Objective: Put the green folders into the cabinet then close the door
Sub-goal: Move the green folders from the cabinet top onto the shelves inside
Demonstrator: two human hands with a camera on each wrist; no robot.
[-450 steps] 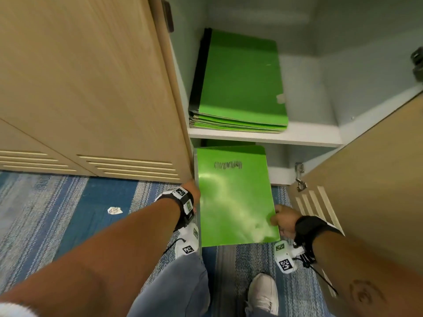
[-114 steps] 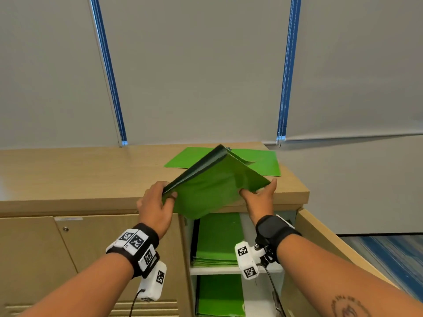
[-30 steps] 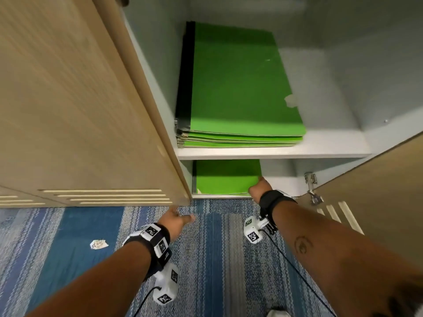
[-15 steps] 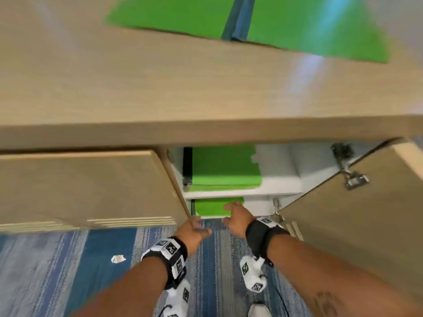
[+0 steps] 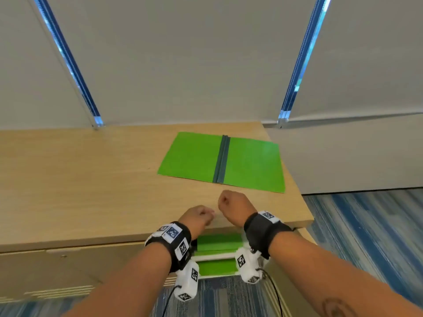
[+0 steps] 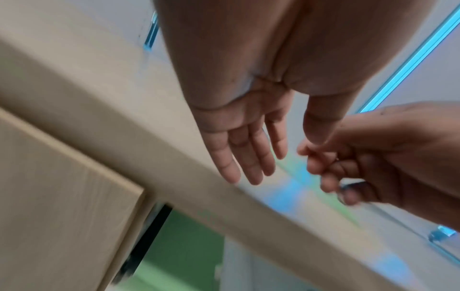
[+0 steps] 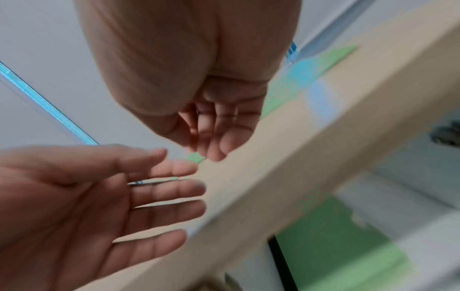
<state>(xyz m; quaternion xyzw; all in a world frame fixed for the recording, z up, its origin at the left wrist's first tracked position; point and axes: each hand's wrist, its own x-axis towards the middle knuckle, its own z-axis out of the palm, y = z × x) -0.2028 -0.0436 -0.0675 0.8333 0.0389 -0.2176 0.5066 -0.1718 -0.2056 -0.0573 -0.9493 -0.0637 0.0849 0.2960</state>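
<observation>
Hovering over the tabletop's (image 5: 91, 179) near edge, my left hand (image 5: 196, 217) and right hand (image 5: 235, 207) hold nothing, an open green folder (image 5: 249, 165) lying flat beyond them, while both wrist views show each grip loosely spread, more green folders (image 7: 331, 232) shelved below.

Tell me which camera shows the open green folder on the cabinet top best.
The head view: the open green folder lies flat on the cabinet top, whole, sharp and unobstructed, dark spine up the middle. The right wrist view catches only a blurred, pale green sliver of it past the fingers. The left wrist view shows at most a faint greenish smear.
</observation>
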